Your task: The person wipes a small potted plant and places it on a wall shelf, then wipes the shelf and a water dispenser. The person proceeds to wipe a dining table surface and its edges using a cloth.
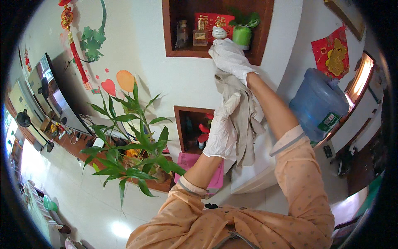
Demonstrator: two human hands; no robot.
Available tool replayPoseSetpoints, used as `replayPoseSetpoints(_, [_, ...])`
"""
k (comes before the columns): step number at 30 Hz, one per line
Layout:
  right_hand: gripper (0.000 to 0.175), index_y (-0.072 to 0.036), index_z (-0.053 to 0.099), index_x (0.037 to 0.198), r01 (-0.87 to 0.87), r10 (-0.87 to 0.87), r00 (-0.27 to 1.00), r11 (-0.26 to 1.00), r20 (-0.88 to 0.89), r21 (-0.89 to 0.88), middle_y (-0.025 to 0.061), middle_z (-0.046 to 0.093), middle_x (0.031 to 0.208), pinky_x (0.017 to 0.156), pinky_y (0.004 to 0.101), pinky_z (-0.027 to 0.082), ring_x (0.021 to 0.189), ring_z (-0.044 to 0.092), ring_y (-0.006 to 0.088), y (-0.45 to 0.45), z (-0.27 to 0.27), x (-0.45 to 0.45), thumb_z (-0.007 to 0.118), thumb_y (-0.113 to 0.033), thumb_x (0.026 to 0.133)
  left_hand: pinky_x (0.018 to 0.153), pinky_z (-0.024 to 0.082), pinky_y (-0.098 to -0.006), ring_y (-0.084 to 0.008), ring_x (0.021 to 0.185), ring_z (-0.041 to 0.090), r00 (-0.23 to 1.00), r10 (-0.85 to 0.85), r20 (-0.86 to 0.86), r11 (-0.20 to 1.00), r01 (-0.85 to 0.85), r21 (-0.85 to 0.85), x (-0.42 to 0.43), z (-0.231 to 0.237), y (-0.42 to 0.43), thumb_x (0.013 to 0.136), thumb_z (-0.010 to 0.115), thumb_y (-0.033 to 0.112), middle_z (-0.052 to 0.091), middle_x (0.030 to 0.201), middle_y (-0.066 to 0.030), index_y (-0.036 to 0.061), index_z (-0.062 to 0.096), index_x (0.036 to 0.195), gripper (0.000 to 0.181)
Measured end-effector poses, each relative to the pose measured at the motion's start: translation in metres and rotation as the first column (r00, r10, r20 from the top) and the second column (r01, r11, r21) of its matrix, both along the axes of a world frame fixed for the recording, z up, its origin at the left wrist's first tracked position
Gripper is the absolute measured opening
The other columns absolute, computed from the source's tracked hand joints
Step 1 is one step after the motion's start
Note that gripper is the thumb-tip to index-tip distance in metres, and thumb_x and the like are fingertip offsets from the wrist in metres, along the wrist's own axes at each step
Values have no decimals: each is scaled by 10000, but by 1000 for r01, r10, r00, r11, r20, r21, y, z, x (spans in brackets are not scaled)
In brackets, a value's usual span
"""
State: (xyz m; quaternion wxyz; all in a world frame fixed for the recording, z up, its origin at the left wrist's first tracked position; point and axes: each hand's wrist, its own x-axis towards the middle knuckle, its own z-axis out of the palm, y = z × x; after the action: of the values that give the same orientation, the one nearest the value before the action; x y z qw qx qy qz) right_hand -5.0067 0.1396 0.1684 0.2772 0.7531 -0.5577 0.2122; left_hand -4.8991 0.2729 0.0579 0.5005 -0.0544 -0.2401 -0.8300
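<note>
My right hand, in a white glove, reaches up to the front of a wooden-framed wall niche. Its fingertips meet the lower part of a small pale cat figurine; the glove hides that part, so a firm grip cannot be made out. Lower down, my left hand wears a matching glove and holds a grey-beige cloth, which hangs along its right side. Left of the figurine stands a square glass bottle with a gold top. A green pot with a leafy plant is close on its right.
Behind the bottles leans a red and gold card. A second niche holds red flowers. A leafy potted plant spreads at left, beside a pink sheet. At right is a large blue water jug.
</note>
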Motion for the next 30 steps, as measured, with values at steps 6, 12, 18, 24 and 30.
replayPoseSetpoints(6, [334,-29,706,921,-157,156,987,987,35,24,155,661,1017,921,459,463,1023,591,344,-30,-1,55,507,-298,910,785,540,-319,-178,862,652,977,211,-26,977,-211,11,31,3,-13,893,621,121,665,1002,-51,40,578,1207,327])
replayPoseSetpoints(12, [345,-18,664,1033,-208,209,978,975,-2,80,169,632,1059,932,431,468,1048,574,347,-40,2,85,548,-306,883,799,540,-312,-167,872,651,966,256,-29,966,-255,43,48,5,-26,884,625,91,665,1010,-44,45,583,1198,320])
replayPoseSetpoints(18, [263,-4,636,1019,-149,154,985,986,-77,77,179,629,1046,874,437,503,1022,587,358,-41,0,85,544,-208,880,966,454,-342,-205,1066,601,961,275,-4,961,-275,-1,42,0,-25,884,614,88,636,1171,-72,20,577,1226,350])
replayPoseSetpoints(24, [204,10,678,884,-25,36,984,998,-175,65,232,664,910,768,475,533,911,645,382,-31,3,54,556,-140,822,967,455,-361,-232,1075,595,976,217,20,976,-216,-32,32,2,-12,887,588,107,625,1171,-107,5,564,1229,357])
replayPoseSetpoints(30, [215,29,712,885,153,-137,978,983,-157,100,248,669,925,783,459,532,903,657,378,-2,10,5,568,-98,789,896,513,-337,-195,982,629,999,16,28,1000,-15,-27,7,14,6,878,596,69,646,1055,-76,16,531,1262,393])
